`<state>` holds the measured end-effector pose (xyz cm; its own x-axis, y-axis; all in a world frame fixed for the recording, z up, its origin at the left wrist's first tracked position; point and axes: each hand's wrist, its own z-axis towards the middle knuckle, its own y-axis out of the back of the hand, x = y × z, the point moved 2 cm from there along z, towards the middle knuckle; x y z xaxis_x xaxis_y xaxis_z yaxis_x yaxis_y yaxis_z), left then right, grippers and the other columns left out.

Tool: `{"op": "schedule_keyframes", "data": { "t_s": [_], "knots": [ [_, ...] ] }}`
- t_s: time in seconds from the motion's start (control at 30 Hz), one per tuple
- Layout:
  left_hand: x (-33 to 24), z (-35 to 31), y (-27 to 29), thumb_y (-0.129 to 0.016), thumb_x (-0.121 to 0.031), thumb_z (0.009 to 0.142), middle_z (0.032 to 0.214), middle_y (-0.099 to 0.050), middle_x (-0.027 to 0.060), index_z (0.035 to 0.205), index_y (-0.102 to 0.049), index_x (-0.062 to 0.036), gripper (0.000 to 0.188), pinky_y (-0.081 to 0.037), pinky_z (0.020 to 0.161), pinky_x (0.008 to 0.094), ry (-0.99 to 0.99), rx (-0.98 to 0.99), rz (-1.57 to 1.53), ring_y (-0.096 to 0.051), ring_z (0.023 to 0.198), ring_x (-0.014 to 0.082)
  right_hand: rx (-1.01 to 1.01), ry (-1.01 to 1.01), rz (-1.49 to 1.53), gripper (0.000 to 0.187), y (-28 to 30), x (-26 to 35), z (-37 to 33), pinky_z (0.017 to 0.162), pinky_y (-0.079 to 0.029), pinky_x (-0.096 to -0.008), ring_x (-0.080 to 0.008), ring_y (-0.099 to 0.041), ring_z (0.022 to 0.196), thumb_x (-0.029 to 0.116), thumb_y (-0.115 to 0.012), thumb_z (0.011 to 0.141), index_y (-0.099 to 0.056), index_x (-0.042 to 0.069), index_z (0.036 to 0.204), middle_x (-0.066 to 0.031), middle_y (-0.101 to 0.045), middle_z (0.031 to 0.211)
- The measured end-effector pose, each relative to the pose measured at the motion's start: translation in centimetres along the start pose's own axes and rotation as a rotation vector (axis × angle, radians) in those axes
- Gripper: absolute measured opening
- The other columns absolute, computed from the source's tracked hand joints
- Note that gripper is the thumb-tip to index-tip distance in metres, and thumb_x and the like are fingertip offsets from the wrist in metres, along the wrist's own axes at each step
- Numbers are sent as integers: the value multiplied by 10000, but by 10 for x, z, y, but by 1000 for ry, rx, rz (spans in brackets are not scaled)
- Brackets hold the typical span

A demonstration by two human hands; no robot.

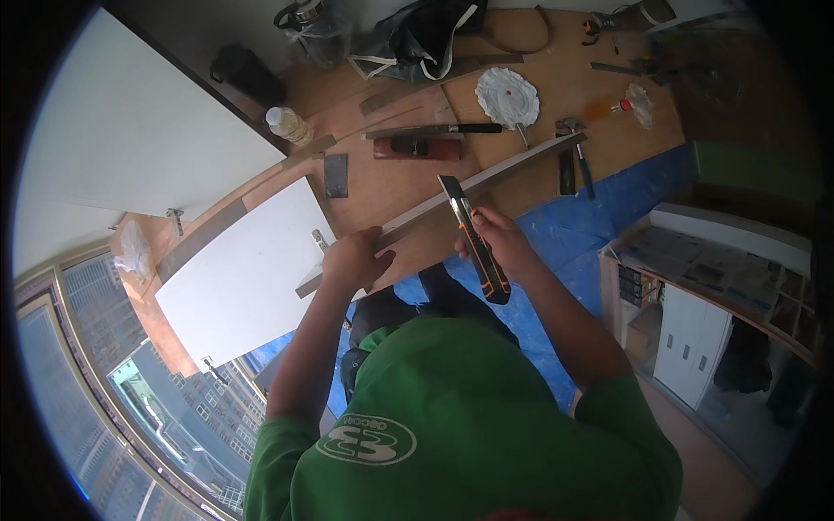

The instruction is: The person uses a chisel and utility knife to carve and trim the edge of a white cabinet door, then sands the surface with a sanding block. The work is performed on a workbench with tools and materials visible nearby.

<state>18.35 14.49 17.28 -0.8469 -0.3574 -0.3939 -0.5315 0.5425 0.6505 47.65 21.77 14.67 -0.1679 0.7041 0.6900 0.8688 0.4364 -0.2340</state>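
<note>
In my right hand [499,241] is a black and orange utility knife [480,252], its blade end pointing away from me and its butt toward my body. The fingers wrap round its handle. My left hand [352,259] grips a long narrow wooden strip [426,213] near its near-left end, thumb on one side and fingers on the other. The strip lies slantwise over the workbench [373,195], reaching to the far right. The knife's blade end is over the strip's middle; whether they touch I cannot tell.
A white panel [252,269] with hinges lies at the left. Beyond the strip are a red hand plane [417,148], a long black-handled tool [434,131], a dark flat block [335,175], a bottle [289,126] and a hammer [584,165]. Blue sheeting [565,230] covers the floor.
</note>
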Motion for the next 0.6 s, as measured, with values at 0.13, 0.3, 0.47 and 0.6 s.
{"op": "schedule_keyframes", "data": {
  "t_s": [0.13, 0.3, 0.47, 0.6],
  "knots": [
    [1, 12, 4, -687, -496, 900, 1089, -760, 164, 1281, -682, -126, 531, -578, 888, 484, -49, 37, 32, -734, 1016, 371, 68, 182, -54, 289, -35, 9, 43, 650, -560, -293, -131, -684, 769, 278, -473, 1124, -600, 48, 1243, -73, -682, 907],
    [1, 11, 15, -728, -577, 874, 1200, -736, 202, 1381, -640, -89, 710, -555, 966, 446, -74, 83, 1, -708, 1124, 371, 115, 209, -132, 288, -63, 43, 48, 638, -542, -277, -111, -650, 692, 282, -508, 1114, -630, 36, 1202, -19, -645, 844],
    [16, 40, -7, -712, -502, 956, 1365, -669, 228, 1480, -521, 24, 766, -491, 1078, 406, -293, -85, -586, -621, 1320, 320, 125, 325, -200, 239, -53, 21, 60, 629, -519, -279, -95, -615, 694, 244, -511, 1112, -626, 36, 1138, -3, -608, 830],
    [-2, 62, 1, -740, -373, 971, 1324, -688, 192, 1434, -542, 49, 657, -481, 1062, 374, -253, -133, -1187, -650, 1224, 247, 111, 292, -119, 230, -58, 23, 59, 620, -516, -283, -90, -599, 684, 233, -514, 1112, -622, 30, 1114, 1, -593, 822]
  ]
}}
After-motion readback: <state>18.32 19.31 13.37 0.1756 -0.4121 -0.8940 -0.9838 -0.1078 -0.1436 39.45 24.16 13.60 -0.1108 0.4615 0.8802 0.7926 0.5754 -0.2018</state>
